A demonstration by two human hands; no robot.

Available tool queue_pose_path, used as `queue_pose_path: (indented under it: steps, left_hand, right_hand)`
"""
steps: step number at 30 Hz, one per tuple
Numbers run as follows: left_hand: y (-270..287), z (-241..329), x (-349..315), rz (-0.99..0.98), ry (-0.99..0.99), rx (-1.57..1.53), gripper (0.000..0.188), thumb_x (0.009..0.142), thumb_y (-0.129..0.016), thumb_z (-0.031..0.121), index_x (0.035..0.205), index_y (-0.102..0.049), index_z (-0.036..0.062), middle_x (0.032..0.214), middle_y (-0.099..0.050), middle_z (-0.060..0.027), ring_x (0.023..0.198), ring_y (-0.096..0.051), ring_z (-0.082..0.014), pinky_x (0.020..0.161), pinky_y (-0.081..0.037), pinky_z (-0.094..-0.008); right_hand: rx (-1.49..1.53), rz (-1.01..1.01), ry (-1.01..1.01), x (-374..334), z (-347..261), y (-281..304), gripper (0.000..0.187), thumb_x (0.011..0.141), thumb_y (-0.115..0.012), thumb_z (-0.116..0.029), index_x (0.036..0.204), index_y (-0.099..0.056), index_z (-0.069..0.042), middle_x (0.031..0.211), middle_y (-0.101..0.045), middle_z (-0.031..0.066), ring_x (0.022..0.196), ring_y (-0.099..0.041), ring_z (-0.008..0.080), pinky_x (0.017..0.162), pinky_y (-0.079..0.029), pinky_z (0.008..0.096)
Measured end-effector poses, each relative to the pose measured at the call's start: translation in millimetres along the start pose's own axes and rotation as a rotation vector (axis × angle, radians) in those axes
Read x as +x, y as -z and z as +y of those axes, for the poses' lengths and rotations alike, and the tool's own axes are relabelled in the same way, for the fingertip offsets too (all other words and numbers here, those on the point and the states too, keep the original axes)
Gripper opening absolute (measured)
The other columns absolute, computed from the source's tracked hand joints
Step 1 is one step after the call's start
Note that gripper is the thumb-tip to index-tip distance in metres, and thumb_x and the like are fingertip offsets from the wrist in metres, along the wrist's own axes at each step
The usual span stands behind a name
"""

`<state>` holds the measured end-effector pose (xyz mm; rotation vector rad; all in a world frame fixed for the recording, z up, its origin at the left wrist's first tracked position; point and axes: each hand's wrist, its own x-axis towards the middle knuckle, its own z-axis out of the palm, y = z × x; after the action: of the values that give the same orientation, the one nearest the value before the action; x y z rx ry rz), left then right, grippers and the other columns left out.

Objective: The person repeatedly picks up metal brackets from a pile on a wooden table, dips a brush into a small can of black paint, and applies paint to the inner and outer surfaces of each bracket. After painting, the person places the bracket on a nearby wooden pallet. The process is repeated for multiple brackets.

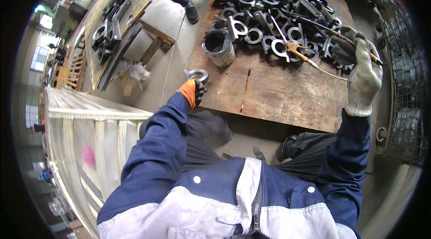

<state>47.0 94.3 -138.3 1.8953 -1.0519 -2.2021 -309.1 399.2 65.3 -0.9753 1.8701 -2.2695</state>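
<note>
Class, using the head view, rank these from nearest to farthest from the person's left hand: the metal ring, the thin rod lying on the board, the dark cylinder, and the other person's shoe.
1. Metal ring: held in the left hand, at the board's near-left corner.
2. Thin rod: to the right, on bare board.
3. Dark cylinder: beyond the hand, beside the parts pile. Close to the rod, but slightly farther.
4. Shoe: farthest, on the floor beyond.

One wooden board [287, 90] — one metal cylinder [218, 47], one thin rod [245, 90], many dark ring-shaped metal parts [269, 19].
</note>
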Motion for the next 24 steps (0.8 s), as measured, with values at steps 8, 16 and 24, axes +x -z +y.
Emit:
queue_pose_path:
  steps: [8,16,24]
  left_hand:
    - [-3.9,-25.0,121.5,0.142,-0.051,-0.041,0.025,0.081,-0.069,0.040,0.065,-0.060,0.0233,0.072,-0.068,-0.0011,0.063,-0.062,-0.0177,0.051,-0.046,-0.0335]
    - [-26.4,-28.9,104.7,0.457,-0.355,1.916,0.042,0.077,-0.069,0.033,0.113,-0.071,0.0132,0.111,-0.072,-0.0169,0.104,-0.069,-0.0301,0.093,-0.054,-0.0408]
    - [-137.1,-75.1,75.8,0.189,-0.326,1.651,0.043,0.087,-0.062,0.042,0.117,-0.071,0.0127,0.133,-0.060,-0.0167,0.121,-0.061,-0.0334,0.099,-0.048,-0.0446]
  right_hand:
    - [-0.535,0.212,0.058,5.1,3.2,54.9,0.024,0.098,-0.062,-0.015,0.120,-0.070,-0.008,0.105,-0.073,0.0105,0.090,-0.073,0.0198,0.079,-0.060,0.0294]
    - [-0.524,0.228,0.137,13.1,-7.8,89.5,0.033,0.102,-0.055,-0.022,0.118,-0.066,0.004,0.103,-0.073,0.0164,0.084,-0.074,0.0240,0.074,-0.061,0.0309]
    - [-0.049,0.322,-0.123,-1.6,-49.0,66.8,0.034,0.103,-0.053,-0.024,0.120,-0.063,0.004,0.102,-0.073,0.0174,0.080,-0.074,0.0248,0.069,-0.061,0.0323]
